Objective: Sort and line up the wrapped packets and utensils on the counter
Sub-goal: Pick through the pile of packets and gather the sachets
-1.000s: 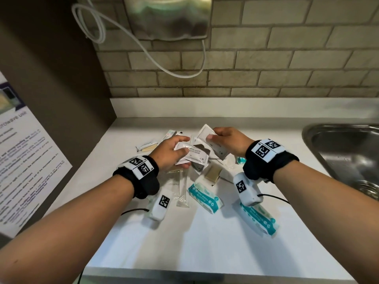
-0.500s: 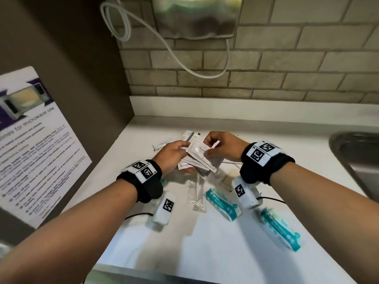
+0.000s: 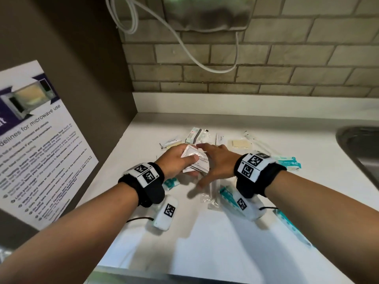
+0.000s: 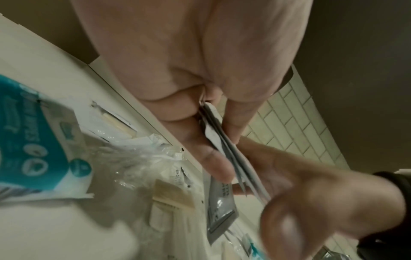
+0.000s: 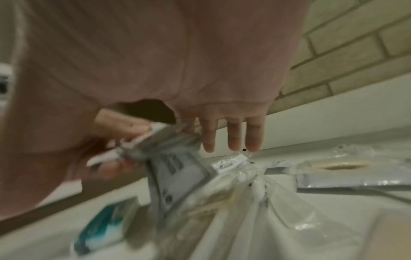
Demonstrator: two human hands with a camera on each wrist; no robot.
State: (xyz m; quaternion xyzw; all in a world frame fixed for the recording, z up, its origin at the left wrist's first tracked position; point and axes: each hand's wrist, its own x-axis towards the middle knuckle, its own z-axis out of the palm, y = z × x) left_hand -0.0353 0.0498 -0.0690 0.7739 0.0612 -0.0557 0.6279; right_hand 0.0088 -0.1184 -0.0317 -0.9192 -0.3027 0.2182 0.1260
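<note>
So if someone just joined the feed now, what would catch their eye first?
Both hands meeting mid-counter: the left hand grips a stack of white sachets, the right hand spread open against it. Then the teal wipe packs scattered around, and the microwave poster at left.

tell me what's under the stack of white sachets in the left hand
Left-hand fingers support the stack of white sachets; below lie clear-wrapped utensils. Anything directly beneath is covered.
</note>
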